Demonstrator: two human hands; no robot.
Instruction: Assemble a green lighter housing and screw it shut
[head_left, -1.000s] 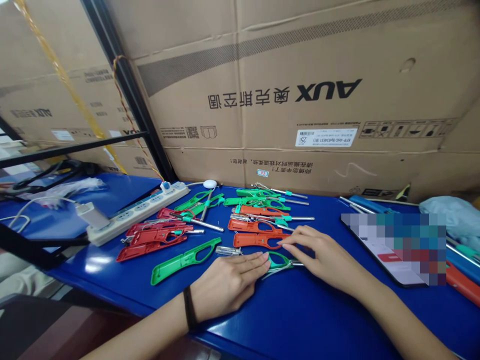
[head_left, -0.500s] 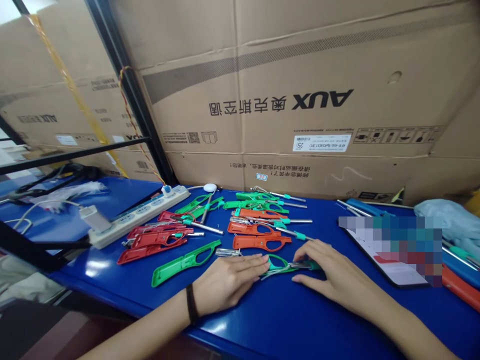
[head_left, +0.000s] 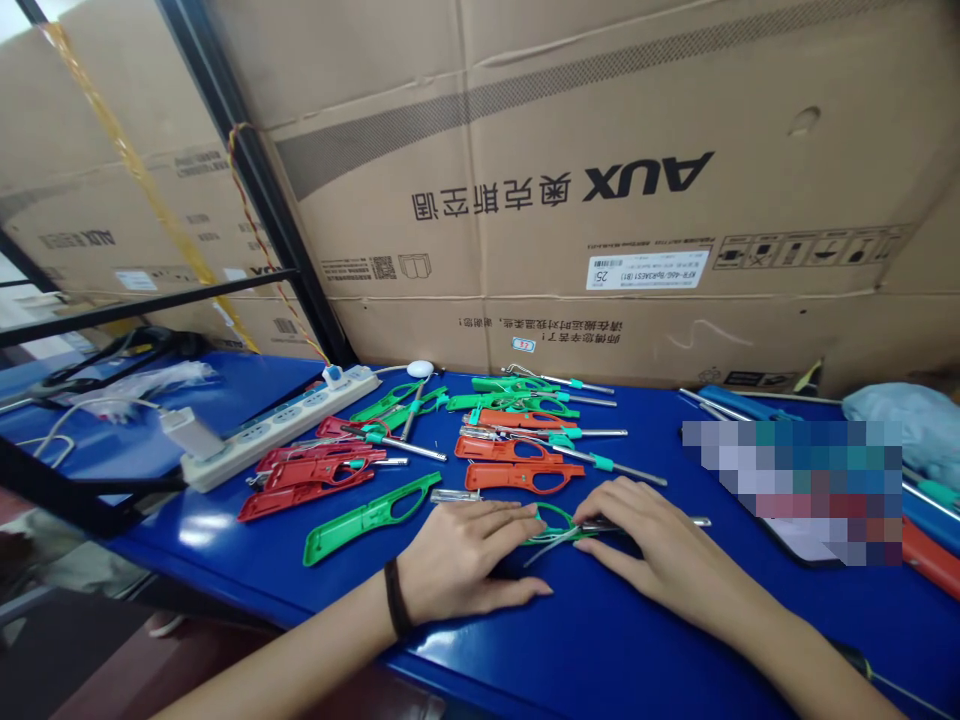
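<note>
My left hand [head_left: 469,558] lies flat on the blue table [head_left: 600,640], fingers stretched towards a green lighter handle part [head_left: 556,523] and touching its near end. My right hand [head_left: 645,545] rests palm down over the same part, fingertips pressing on it where a metal rod [head_left: 679,521] sticks out to the right. Behind them lie orange handle shells [head_left: 517,477], and a long green handle shell [head_left: 371,518] lies to the left. A small metal piece [head_left: 454,496] sits just beyond my left fingers.
Red shells [head_left: 311,478] and more green shells with metal rods [head_left: 517,392] are scattered behind. A white power strip [head_left: 277,427] lies at the left, a blurred phone [head_left: 795,480] at the right, a pale bag [head_left: 900,420] beyond it. Big cardboard boxes [head_left: 600,180] wall the back.
My right hand has drawn back from the orange shell and settled onto the green part by my left hand. The left hand shifted slightly, thumb spread out.
</note>
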